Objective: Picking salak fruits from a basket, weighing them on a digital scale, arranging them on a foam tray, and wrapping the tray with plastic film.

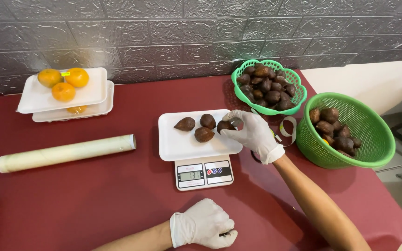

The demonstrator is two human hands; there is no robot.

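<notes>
A white foam tray (182, 144) sits on a small digital kitchen scale (204, 173) on the red table. Three brown snake fruits lie on the tray, one at the left (185, 124), one behind (207, 121) and one in front (204, 135). My right hand (253, 132), in a white glove, holds a fourth brown fruit (224, 126) at the tray's right edge, touching or just above it. My gloved left hand (204, 225) rests on the table near the front edge, fingers curled shut around something small and dark that I cannot make out.
Two green baskets of brown snake fruits stand at the right, one at the back (269, 86) and a larger one (350, 131) beside it. Stacked foam trays (66, 98) with oranges (64, 91) sit at the back left. A roll of wrap (66, 153) lies left of the scale.
</notes>
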